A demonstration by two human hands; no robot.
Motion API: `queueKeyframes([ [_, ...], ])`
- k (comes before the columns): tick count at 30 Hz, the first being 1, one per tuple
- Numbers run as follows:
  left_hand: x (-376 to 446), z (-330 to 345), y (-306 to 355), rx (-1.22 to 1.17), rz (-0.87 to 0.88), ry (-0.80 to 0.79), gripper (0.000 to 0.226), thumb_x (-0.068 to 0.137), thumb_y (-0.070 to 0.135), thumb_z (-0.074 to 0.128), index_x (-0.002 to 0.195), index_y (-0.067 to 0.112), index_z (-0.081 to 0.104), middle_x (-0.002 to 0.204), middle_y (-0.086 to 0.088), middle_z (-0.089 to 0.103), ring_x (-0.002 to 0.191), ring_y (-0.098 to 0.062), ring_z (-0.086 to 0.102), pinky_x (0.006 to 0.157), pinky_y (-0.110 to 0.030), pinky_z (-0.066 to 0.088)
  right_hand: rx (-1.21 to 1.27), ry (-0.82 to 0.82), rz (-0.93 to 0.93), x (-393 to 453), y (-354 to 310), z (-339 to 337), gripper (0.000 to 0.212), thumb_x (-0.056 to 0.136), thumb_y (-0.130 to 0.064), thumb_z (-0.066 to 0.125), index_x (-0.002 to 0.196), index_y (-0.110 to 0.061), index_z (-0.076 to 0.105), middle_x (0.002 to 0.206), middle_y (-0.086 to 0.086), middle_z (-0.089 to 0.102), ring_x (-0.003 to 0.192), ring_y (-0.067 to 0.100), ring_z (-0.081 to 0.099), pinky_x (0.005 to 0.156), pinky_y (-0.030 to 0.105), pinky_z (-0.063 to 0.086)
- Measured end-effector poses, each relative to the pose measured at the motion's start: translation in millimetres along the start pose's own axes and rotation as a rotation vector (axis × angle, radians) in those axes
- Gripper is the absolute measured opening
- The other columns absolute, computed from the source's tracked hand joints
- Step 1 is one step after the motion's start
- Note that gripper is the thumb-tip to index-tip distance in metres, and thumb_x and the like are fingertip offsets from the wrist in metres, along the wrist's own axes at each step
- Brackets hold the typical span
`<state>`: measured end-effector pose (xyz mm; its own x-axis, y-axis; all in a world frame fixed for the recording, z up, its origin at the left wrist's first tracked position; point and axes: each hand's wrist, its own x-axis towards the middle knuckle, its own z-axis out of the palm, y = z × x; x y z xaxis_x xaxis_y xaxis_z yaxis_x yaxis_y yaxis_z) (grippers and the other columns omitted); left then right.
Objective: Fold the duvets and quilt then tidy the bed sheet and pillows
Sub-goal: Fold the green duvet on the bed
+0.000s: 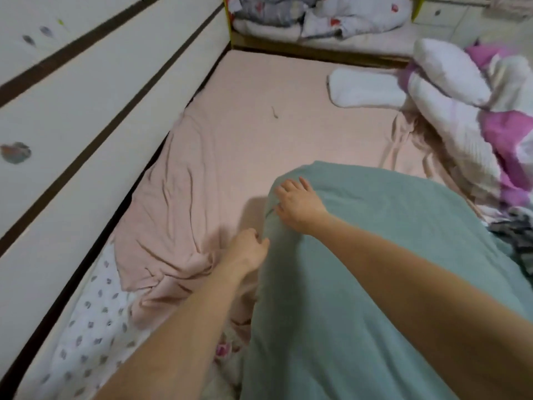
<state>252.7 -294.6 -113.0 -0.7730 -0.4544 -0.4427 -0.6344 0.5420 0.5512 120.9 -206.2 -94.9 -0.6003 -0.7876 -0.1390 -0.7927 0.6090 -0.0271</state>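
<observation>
A green duvet (389,269) lies folded over the near right part of the bed. My left hand (249,249) pinches its left edge, fingers curled. My right hand (300,202) rests on the duvet's far left corner with the fingers spread and bent over the fold. The pink bed sheet (259,111) covers the mattress; it is smooth at the far end and crumpled and pulled loose at the near left. A white pillow (366,88) lies at the far right of the sheet. A white and purple quilt (473,111) is heaped at the right edge.
A white wall panel with dark stripes (86,111) runs along the left side. A patterned white mattress cover (89,327) shows at the near left. More bedding (317,18) is piled on a second bed beyond the wooden frame. A black-and-white cloth (516,235) lies at the right.
</observation>
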Motion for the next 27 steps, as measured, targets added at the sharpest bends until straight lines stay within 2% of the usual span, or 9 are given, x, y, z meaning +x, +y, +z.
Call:
queueKeyframes([
  [3,57,4,7,-0.124,-0.045,0.034,0.039,0.098,0.035,0.046,0.111,0.0,0.057,0.116,-0.022,0.062,0.108,-0.037,0.058,0.086,-0.037,0.044,-0.079,-0.064,-0.006,78,19,15,0.042,0.097,-0.03,0.038,0.133,-0.009,0.043,0.139,0.013,0.043,0.136,0.028,0.03,0.117,0.04,0.01],
  [6,84,25,6,-0.19,-0.102,-0.036,0.052,0.1,0.044,0.038,0.131,0.004,0.048,0.136,-0.018,0.052,0.124,-0.033,0.049,0.101,-0.036,0.039,-0.147,-0.136,0.074,129,31,36,0.047,0.097,-0.038,0.039,0.133,-0.009,0.045,0.138,0.014,0.045,0.132,0.03,0.035,0.116,0.043,0.015],
  [9,96,49,5,-0.376,-0.141,-0.069,0.061,0.099,0.051,0.031,0.143,0.01,0.039,0.146,-0.014,0.044,0.134,-0.028,0.041,0.112,-0.035,0.029,-0.181,-0.199,0.172,154,37,54,0.039,0.094,-0.037,0.044,0.123,-0.013,0.054,0.129,0.01,0.055,0.121,0.028,0.048,0.105,0.039,0.027],
  [12,99,57,14,-0.387,-0.14,-0.077,0.065,0.1,0.052,0.023,0.152,0.012,0.021,0.155,-0.011,0.028,0.141,-0.025,0.03,0.113,-0.031,0.021,-0.067,-0.056,0.209,164,37,64,0.01,0.091,-0.016,0.047,0.095,-0.016,0.055,0.11,0.009,0.064,0.102,0.028,0.058,0.087,0.034,0.034],
  [15,100,63,23,-0.343,-0.151,-0.071,0.071,0.099,0.057,0.022,0.154,0.016,0.008,0.158,-0.01,0.02,0.142,-0.026,0.027,0.113,-0.034,0.021,0.114,0.169,0.343,172,47,70,0.011,0.089,-0.012,0.047,0.086,-0.013,0.058,0.098,0.012,0.067,0.093,0.032,0.059,0.078,0.033,0.033],
  [18,100,74,24,-0.322,-0.193,-0.148,0.077,0.095,0.064,0.022,0.155,0.019,0.004,0.156,-0.014,0.024,0.14,-0.031,0.032,0.113,-0.037,0.023,0.181,0.247,0.499,164,63,81,0.024,0.096,-0.018,0.042,0.098,-0.007,0.063,0.105,0.016,0.064,0.103,0.034,0.053,0.088,0.038,0.035],
  [21,93,75,13,-0.342,-0.251,-0.153,0.08,0.093,0.067,0.022,0.153,0.015,0.015,0.152,-0.015,0.035,0.136,-0.032,0.038,0.111,-0.036,0.028,0.185,0.203,0.282,140,56,81,0.032,0.097,-0.024,0.04,0.118,-0.008,0.058,0.121,0.016,0.054,0.116,0.034,0.044,0.103,0.041,0.027],
  [24,74,67,-8,-0.354,-0.349,-0.123,0.08,0.093,0.068,0.023,0.146,0.009,0.035,0.15,-0.012,0.037,0.137,-0.029,0.038,0.112,-0.035,0.029,0.117,0.246,0.098,93,49,60,0.039,0.092,-0.025,0.048,0.128,-0.01,0.053,0.138,0.016,0.045,0.134,0.031,0.032,0.116,0.041,0.008],
  [27,31,63,-19,-0.311,-0.254,-0.034,0.09,0.08,0.08,0.012,0.141,0.02,0.04,0.147,0.001,0.043,0.136,-0.024,0.037,0.115,-0.037,0.026,0.122,0.298,0.264,17,52,55,0.046,0.094,-0.035,0.047,0.133,-0.012,0.05,0.145,0.017,0.04,0.139,0.032,0.029,0.118,0.044,0.008],
])
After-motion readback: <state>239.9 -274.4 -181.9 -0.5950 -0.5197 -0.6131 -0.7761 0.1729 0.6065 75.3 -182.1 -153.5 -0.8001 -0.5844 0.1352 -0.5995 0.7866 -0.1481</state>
